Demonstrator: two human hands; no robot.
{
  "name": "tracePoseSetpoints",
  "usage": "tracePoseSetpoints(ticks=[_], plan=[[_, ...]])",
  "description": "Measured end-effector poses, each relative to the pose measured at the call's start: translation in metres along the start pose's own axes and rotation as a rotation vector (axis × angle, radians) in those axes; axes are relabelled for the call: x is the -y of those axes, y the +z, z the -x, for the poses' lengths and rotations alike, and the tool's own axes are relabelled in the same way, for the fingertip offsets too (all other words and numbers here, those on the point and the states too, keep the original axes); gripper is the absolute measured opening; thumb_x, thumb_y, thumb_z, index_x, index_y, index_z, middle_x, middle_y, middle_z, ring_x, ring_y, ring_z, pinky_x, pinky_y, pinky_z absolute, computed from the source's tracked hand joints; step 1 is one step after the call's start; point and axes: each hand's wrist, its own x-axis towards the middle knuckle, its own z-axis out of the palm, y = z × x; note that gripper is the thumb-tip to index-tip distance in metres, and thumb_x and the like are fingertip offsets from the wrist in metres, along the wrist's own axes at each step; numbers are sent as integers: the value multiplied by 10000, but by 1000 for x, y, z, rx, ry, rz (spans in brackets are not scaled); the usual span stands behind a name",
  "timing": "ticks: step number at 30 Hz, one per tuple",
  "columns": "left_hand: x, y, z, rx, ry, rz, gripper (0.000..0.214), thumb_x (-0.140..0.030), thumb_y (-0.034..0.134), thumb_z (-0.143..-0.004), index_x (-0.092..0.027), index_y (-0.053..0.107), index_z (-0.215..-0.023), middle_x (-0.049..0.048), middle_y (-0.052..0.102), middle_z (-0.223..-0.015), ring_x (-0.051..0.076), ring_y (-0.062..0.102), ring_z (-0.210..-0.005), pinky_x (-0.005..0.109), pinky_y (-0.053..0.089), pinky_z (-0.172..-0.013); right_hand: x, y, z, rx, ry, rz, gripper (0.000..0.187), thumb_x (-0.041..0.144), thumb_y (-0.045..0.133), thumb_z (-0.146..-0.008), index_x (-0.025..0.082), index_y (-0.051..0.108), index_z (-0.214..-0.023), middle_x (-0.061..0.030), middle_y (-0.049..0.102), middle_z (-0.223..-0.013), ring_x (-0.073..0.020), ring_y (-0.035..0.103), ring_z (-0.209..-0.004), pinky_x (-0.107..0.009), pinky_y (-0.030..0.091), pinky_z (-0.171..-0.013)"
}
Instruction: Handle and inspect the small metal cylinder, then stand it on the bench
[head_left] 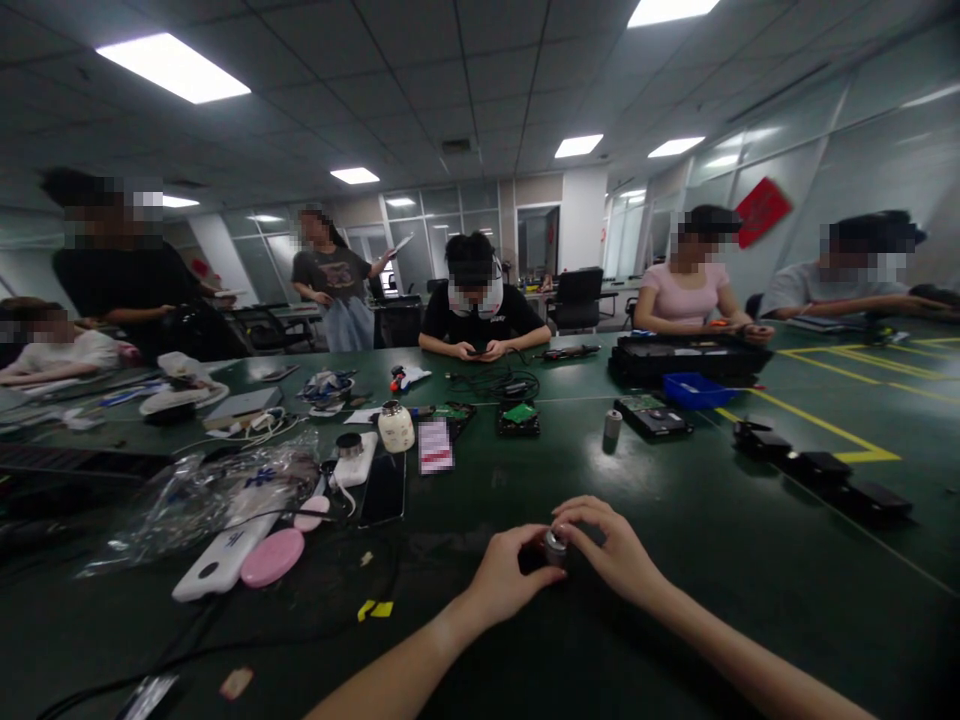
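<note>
A small silver metal cylinder (556,548) stands upright between my hands over the green table, its round top facing up. My left hand (511,575) is closed round its left side, thumb in front and index finger behind. From the right, my right hand (611,550) reaches over with thumb and fingertips pinched at the cylinder's top edge. Whether those fingertips hold a smaller part there is hidden. Farther back on the table a similar silver cylinder (612,427) stands upright, apart from both hands.
Beyond the second cylinder are a hard drive (652,416), a blue tray (697,390) and several black blocks (821,468). Left of my hands lie a phone (383,490), a white power strip (225,555), a pink disc (272,557) and plastic bags. A person (484,310) sits opposite.
</note>
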Motion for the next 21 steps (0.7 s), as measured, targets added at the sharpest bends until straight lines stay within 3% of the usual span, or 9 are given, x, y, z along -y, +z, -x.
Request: tracePoseSetpoints(ticks=[4,11,15,17,21], plan=[[-3,-1,1,-9,-19,-37,433,-194,796,-687,-212,678,-1104,30,714,-1022,204,651,-919,310,503,-862,-12,-16,-2,-40,14,-6,170,349,582,-884,231,705,-894,-66,658,-1007,-233,607,-981,-405,455,-908],[-4,-1,2,-3,-19,-51,431,-216,789,-699,-221,672,-1114,37,706,-1039,211,647,-928,325,504,-870,-45,-34,14,222,11,184,136,399,651,-826,320,759,-848,-48,638,-1153,-302,514,-1139,-527,360,-984],[-5,-2,3,5,-12,-42,429,-208,782,-708,-222,666,-1120,33,703,-1045,203,648,-934,307,505,-861,-46,-33,16,256,32,119,257,403,701,-778,355,727,-1029,-26,644,-1221,-324,456,-1229,-568,304,-1028],[-5,-2,3,10,-8,-47,426,-209,777,-714,-225,662,-1124,32,701,-1049,201,646,-937,305,503,-860,-44,-32,16,267,38,89,320,385,708,-773,349,701,-1092,-29,669,-1187,-314,479,-1220,-557,322,-1028],[-2,-2,3,2,-15,-97,433,-230,786,-704,-224,665,-1120,38,701,-1049,215,641,-943,319,496,-863,-42,-29,17,272,32,119,174,334,666,-813,338,751,-965,-32,733,-1012,-289,590,-1088,-514,415,-963]])
